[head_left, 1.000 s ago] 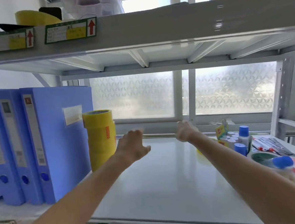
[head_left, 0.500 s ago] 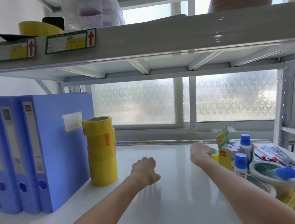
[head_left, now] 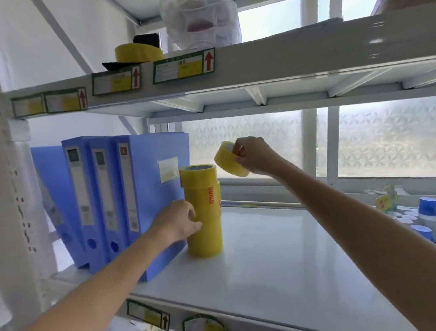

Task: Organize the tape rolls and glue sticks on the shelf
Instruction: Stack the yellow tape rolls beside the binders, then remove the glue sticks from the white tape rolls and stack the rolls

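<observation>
**Yellow tape roll held tilted above the stack on the middle shelf**

The printing is mostly too blurred to read. The labels [head_left: 183,66] stuck along the front edge of the upper shelf [head_left: 307,51] are green-bordered white cards with a yellow patch and a red arrow pointing up; their text cannot be made out. A narrow red-printed strip runs down the side of the stack of yellow tape rolls [head_left: 202,211], also unreadable. The blue box files [head_left: 146,197] carry white spine inserts and one blank-looking white pocket on the side.

The stack stands upright near the left end of the smooth, glossy white shelf [head_left: 284,259], just beside the nearest file, its long axis vertical and its open core facing up. The left hand [head_left: 179,222] is closed around the stack's lower half, fingers pressed on its side.

The right hand [head_left: 252,157] pinches a single yellow tape roll [head_left: 228,159] by its rim, thumb inside the core. That roll hangs in the air, up and to the right of the stack's top, apart from it, tilted so its open face turns up and leftward.

Another yellow roll [head_left: 137,52] lies flat on the upper shelf. At the right end of the middle shelf sit blue-capped glue sticks [head_left: 427,210], upright.
</observation>
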A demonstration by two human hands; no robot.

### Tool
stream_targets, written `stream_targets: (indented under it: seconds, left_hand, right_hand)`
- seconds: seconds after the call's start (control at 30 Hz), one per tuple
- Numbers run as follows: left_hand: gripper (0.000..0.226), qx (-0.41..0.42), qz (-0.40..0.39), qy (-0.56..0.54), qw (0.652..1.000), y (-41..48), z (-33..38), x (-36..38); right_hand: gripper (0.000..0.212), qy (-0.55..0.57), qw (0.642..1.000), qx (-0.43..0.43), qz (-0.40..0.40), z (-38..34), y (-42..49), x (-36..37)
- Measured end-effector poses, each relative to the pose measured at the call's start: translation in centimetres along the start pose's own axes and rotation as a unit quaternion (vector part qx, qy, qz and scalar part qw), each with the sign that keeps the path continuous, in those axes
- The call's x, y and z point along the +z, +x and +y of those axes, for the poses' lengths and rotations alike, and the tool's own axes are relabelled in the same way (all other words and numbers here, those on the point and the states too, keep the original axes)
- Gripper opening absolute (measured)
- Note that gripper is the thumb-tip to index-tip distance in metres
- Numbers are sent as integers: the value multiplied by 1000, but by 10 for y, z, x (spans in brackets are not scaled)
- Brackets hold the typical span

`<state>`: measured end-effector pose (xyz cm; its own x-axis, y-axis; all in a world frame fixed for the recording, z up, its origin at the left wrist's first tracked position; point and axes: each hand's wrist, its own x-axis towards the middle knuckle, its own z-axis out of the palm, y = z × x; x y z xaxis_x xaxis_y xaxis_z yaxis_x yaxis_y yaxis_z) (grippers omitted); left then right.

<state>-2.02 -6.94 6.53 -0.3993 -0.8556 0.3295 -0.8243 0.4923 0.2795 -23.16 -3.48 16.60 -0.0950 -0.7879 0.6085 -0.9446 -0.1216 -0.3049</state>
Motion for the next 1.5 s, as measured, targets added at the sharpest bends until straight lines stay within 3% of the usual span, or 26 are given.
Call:
stream_targets:
  seconds: [0.23,0.67,0.83,1.1,1.3,1.37,1.47,1.5]
  left_hand:
    - [34,13,-22,8,1000,-17,-30,-29]
    - [37,40,-61,2,997,-17,-18,-18]
    - [38,68,-88,-14,994,-10,21,2]
    - [54,202,-147,-84,965,-19,163,54]
    - [96,222,-244,-155,931,-51,265,98]
    - [87,225,-272,-177,919,-58,285,108]
    - [49,235,-302,-233,894,-66,301,120]
    - [47,233,-308,-256,886,-66,303,125]
  right_hand:
    - [27,-8,992,-122,-24,-61,38,30]
    - [43,-9,992,-120,-30,-50,22,46]
    - [51,-16,995,-101,5,-1,-19,-1]
    - [37,-105,992,45,50,130,-141,-143]
    - [25,-113,978,162,-72,199,-240,-200]
    - [29,-90,977,156,-118,200,-264,-202]
    - [34,-53,977,124,-165,195,-289,-189]
    - [34,-41,976,116,-181,193,-294,-180]
